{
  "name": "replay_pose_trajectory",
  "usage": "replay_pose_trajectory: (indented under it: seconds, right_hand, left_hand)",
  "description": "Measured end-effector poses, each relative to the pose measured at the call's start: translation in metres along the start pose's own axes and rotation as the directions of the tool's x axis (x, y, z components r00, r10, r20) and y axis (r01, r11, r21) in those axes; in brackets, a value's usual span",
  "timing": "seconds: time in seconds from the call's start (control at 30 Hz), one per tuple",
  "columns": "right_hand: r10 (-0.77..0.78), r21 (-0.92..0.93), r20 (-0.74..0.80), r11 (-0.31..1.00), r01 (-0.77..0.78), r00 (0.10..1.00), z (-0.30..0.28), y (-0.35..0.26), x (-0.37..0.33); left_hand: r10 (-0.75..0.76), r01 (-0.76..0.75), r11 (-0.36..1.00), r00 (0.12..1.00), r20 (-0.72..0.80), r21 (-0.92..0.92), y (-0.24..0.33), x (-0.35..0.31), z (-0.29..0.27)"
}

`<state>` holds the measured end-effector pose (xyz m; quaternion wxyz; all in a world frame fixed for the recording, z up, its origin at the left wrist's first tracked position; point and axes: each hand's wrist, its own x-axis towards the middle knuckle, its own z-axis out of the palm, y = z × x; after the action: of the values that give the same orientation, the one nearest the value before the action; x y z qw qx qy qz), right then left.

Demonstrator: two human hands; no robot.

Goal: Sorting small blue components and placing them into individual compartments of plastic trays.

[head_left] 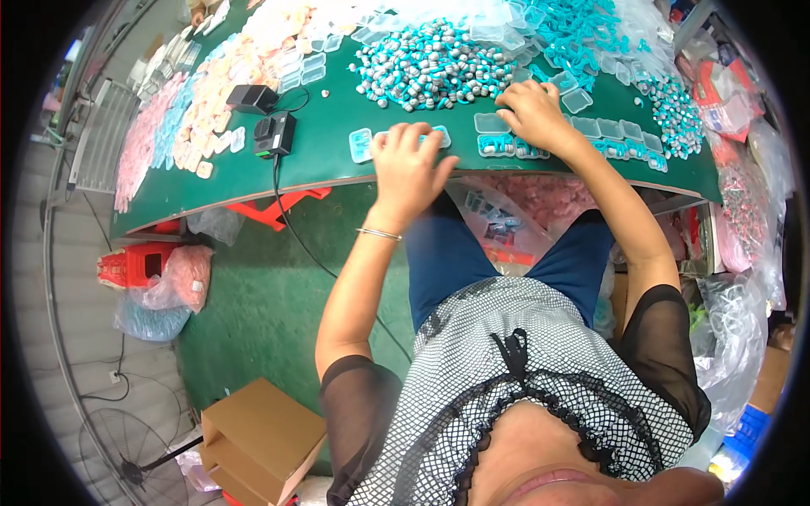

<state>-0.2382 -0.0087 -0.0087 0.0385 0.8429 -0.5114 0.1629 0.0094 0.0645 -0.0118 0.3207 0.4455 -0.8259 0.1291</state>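
Observation:
My left hand (407, 169) rests palm down over small clear plastic cases near the table's front edge, its thumb held apart. One case (360, 146) with teal pieces inside shows beside its fingers; the others are partly hidden under them. Farther right, my right hand (537, 116) reaches over a row of open cases, fingers spread and nothing visible in them. Below it, an open case (495, 145) contains teal and grey-white pieces, its clear lid folded back. More filled open cases (620, 149) continue the row to the right. Beyond both hands lies a heap of teal and grey-white small parts (434, 67).
Teal parts (574, 34) and clear empty cases (498, 29) cover the far table. Peach pieces (211, 110) lie left, near a black device (274, 133) with a cable. Plastic bags (734, 337) crowd the right side. A cardboard box (261, 434) sits on the floor.

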Motion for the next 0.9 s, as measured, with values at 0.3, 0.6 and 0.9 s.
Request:
replay_pose_trajectory:
  seconds: [0.3, 0.6, 0.9]
  right_hand:
    - [0.033, 0.045, 0.018, 0.998, -0.034, 0.999, 0.010, -0.002, -0.004]
    - [-0.156, 0.314, -0.200, 0.925, 0.214, 0.967, -0.007, -0.006, -0.016]
    - [-0.268, 0.312, -0.248, 0.888, 0.339, 0.931, -0.012, -0.014, -0.037]
  left_hand:
    - [-0.045, 0.060, 0.992, 0.991, 0.123, -0.115, 0.036, 0.013, 0.038]
    - [-0.174, 0.178, 0.972, 0.984, 0.037, -0.156, 0.036, 0.013, 0.039]
    - [-0.215, 0.215, 0.976, 0.977, -0.003, -0.038, 0.047, 0.002, 0.037]
